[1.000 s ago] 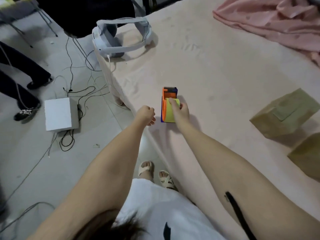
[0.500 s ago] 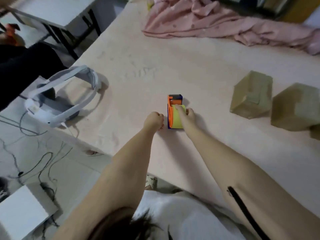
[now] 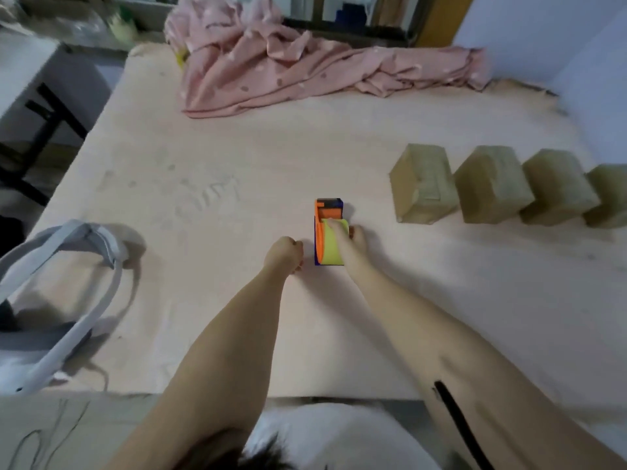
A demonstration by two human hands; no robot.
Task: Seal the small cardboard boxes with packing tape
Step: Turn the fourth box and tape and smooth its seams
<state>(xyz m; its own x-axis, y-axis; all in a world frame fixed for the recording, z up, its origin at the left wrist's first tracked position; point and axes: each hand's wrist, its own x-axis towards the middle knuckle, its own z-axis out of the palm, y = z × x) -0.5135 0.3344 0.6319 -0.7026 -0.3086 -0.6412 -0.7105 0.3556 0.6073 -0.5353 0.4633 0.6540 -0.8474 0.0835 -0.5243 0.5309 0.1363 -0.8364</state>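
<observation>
An orange and blue tape dispenser (image 3: 328, 212) with a yellowish roll of packing tape lies on the peach-coloured bed sheet (image 3: 237, 184). My right hand (image 3: 349, 237) grips it, thumb across the roll and fingers down its right side. My left hand (image 3: 284, 254) is a closed fist resting on the sheet just left of the dispenser, holding nothing. Several small cardboard boxes stand in a row to the right, the nearest (image 3: 420, 183) about a hand's length from the dispenser, then a second (image 3: 492, 184) and a third (image 3: 556, 188); the last is cut by the frame edge.
A crumpled pink cloth (image 3: 305, 69) lies along the far side of the bed. A white headset (image 3: 64, 293) sits at the bed's left near corner. A white table with black legs (image 3: 37, 96) stands left of the bed. The bed's front edge runs just below my forearms.
The view has swung up and to the right, so more boxes and the pink cloth show. Both hands keep the same hold and place at the dispenser.
</observation>
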